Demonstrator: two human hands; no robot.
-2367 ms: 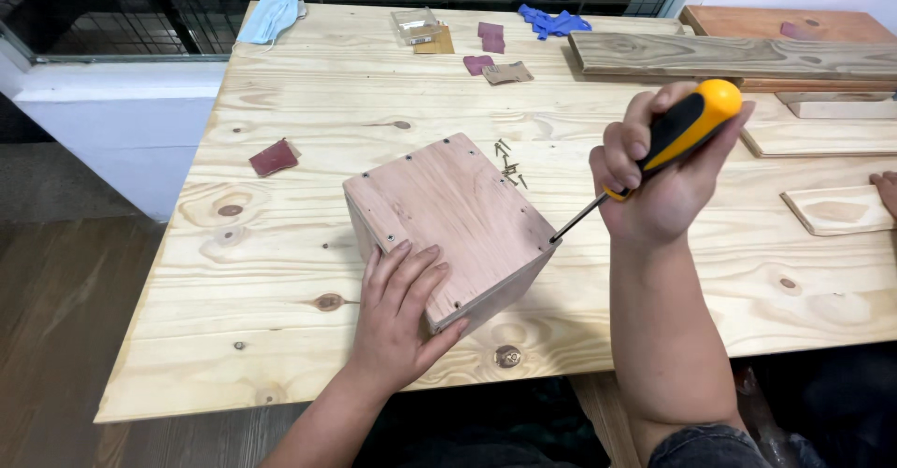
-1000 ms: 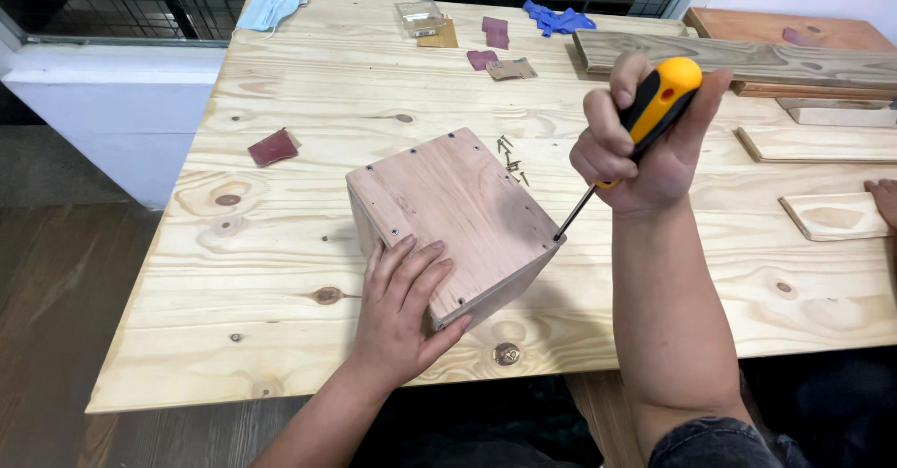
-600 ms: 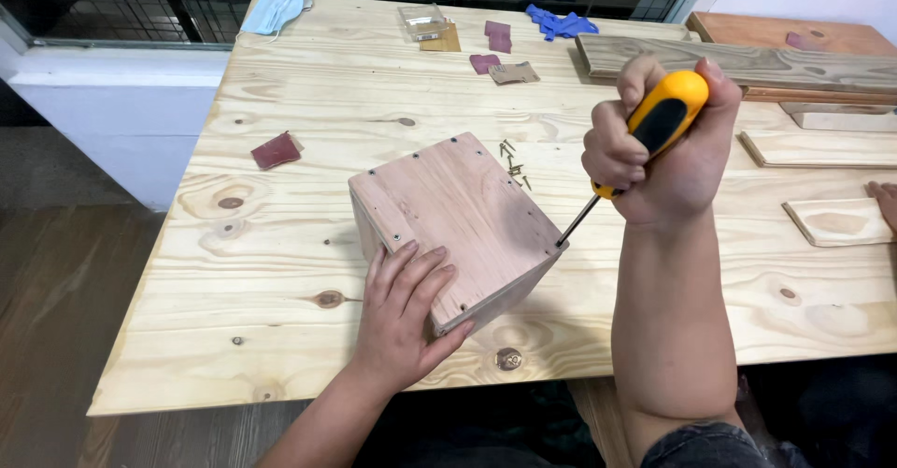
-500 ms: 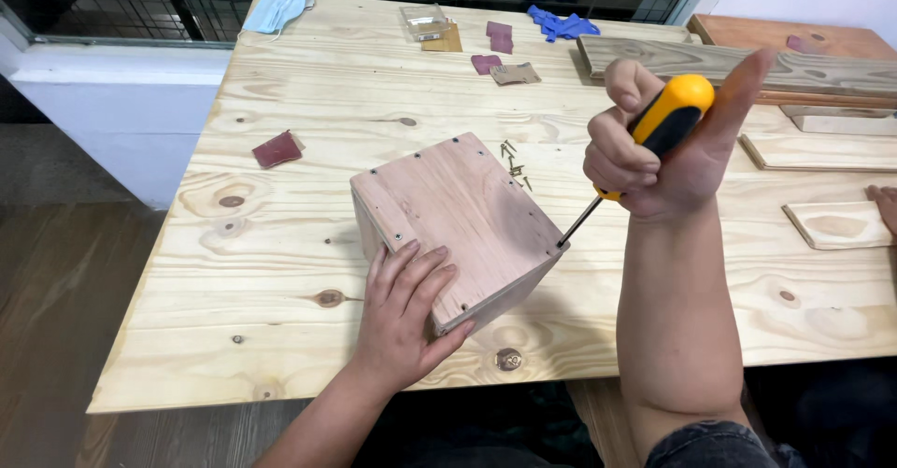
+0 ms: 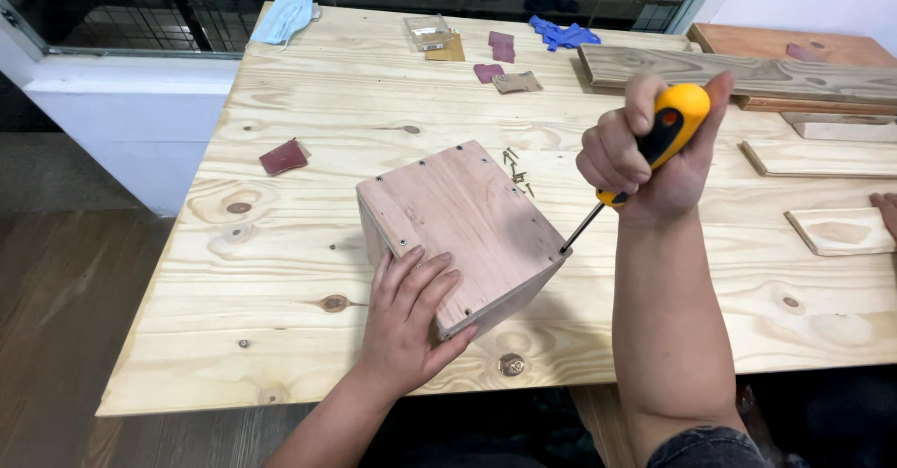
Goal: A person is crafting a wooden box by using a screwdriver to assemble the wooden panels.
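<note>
Fingers (image 5: 425, 286) of the left hand (image 5: 406, 323) lie spread flat on the near corner of the box (image 5: 462, 230), gripping nothing. Right hand (image 5: 645, 155) is fisted around the screwdriver (image 5: 668, 136), whose tip meets the box's right corner. Box sits tilted on the table (image 5: 280, 244), screws (image 5: 517, 164) just behind it.

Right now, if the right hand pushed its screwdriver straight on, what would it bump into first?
The right hand aims the screwdriver down-left; its tip already seems to meet the wooden box at its right corner.
</note>
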